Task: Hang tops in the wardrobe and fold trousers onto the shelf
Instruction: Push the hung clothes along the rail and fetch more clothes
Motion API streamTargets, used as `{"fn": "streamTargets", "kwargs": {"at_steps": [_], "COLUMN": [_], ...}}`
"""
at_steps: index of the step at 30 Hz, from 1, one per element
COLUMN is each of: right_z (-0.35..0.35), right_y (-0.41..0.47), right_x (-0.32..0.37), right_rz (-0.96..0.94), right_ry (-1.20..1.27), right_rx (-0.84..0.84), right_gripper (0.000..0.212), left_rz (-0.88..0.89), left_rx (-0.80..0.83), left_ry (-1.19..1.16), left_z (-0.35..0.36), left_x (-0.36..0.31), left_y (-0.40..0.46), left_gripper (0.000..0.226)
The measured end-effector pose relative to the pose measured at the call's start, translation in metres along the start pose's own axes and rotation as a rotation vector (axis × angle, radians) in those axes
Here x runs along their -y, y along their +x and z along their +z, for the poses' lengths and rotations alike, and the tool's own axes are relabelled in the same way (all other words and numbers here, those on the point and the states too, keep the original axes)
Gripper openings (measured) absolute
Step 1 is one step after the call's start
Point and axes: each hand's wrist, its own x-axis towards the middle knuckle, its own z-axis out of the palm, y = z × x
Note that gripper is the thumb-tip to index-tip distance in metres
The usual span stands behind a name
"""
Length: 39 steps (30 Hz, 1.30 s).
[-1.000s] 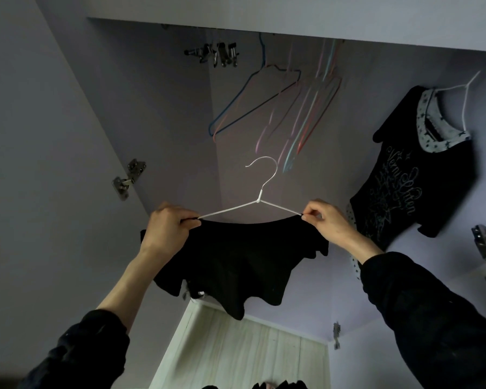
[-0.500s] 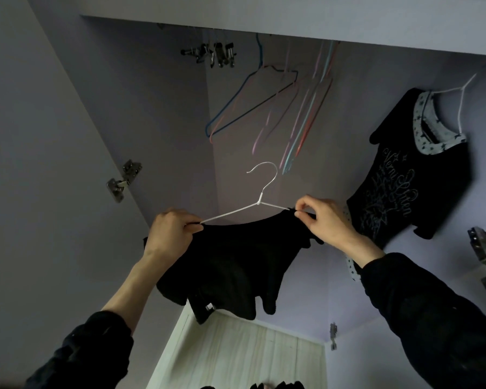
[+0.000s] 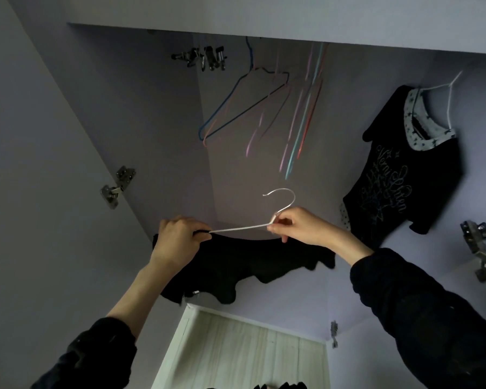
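A black top hangs on a white wire hanger that I hold up inside the wardrobe. My left hand grips the hanger's left end together with the top's shoulder. My right hand pinches the hanger at the base of its hook, which points up and left. Most of the hanger's right arm is hidden behind my right hand and the fabric.
Several coloured empty hangers dangle from the rail above. A black printed top on a white hanger hangs at the right. Metal clips hang top left. Door hinges sit left and right. A pale wooden shelf lies below.
My right hand has slid left along the hanger from its right end to the base of the hook. The top has shifted and spread slightly; my left hand has kept its grip.
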Motion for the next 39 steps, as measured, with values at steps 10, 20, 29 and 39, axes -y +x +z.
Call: {"fn": "streamTargets", "kwargs": {"at_steps": [10,20,29,39], "right_z": [-0.027,-0.077,-0.145,-0.224], "right_y": [-0.046,-0.073,-0.076,-0.032], "right_x": [-0.052,-0.09,-0.076,-0.055], "right_rz": [0.446,0.644,0.459,0.219], "right_ry": [0.073,0.357,0.758,1.106], "right_rx": [0.219,-0.187,-0.512,-0.587], "right_gripper": [0.024,0.015,0.012,0.032], "left_rz": [0.273,0.631,0.797,0.701], "left_rx": [0.117,-0.254,-0.534,-0.626], "left_ry": [-0.018,0.087,0.298,0.469], "left_z": [0.026,-0.007,-0.036,-0.022], "left_x": [-0.051,-0.146,-0.234,-0.246], "left_y": [0.027,0.084,0.131,0.164], "left_gripper": [0.055,0.05,0.065,0.083]}}
